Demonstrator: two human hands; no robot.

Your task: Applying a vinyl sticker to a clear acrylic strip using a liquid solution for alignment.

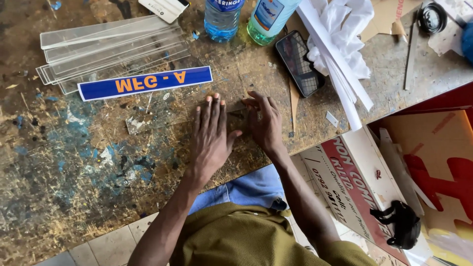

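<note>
The left hand [211, 134] is laid flat and open on the scratched, paint-stained wooden bench [74, 162], in the middle of the frame. The right hand [265, 123] is bent beside it, with fingertips pressed on a small dark piece [238, 113]; what it is cannot be told. One blue strip with orange letters [145, 83] is seen finished at upper left. Clear plastic strips [108, 49] above it are left bare.

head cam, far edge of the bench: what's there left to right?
Stack of clear strips → blue-capped water bottle → green bottle → phone → white paper strips → black ring
</note>
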